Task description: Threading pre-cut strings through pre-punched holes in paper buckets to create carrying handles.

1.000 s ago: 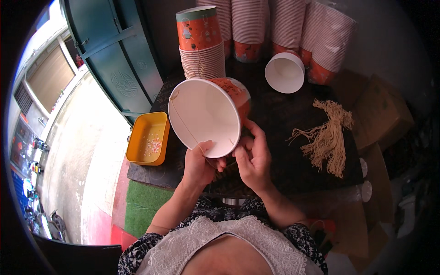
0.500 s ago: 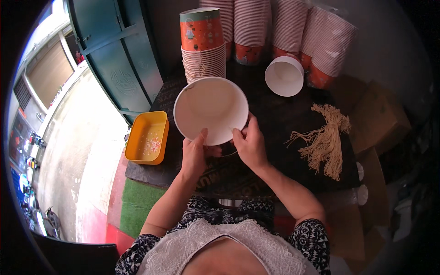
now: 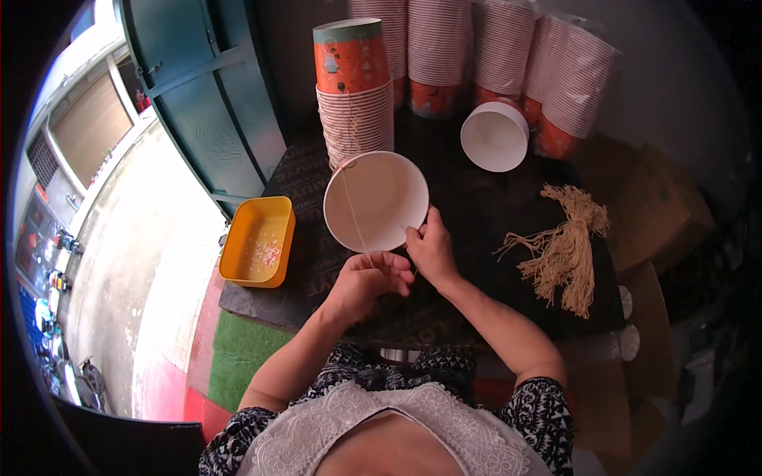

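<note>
A white-lined paper bucket (image 3: pixel 389 198) is tilted with its open mouth toward me. My right hand (image 3: pixel 431 247) is closed on its lower right rim, thumb over the edge. A thin cord (image 3: pixel 352 208) is fixed at the upper left rim and runs taut down across the mouth to my left hand (image 3: pixel 371 282). That hand pinches the cord just below the rim, with the fingers curled. Behind the bucket rises a stack of nested paper buckets (image 3: pixel 355 119), the top one upside down, orange with a green band; cord hangs along its side.
A yellow plastic bin (image 3: pixel 232 246) with small pink and white bits stands at the left of the dark table (image 3: pixel 468 293). A bundle of beige cords (image 3: pixel 567 254) lies at the right. Another bucket (image 3: pixel 494 136) rests near wrapped bucket stacks (image 3: pixel 436 47). A green metal door (image 3: pixel 214 103) borders the left.
My left hand has let go of the bucket rim and moved slightly down and right, drawing the cord across the mouth. The bucket has turned and shifted a little away from me.
</note>
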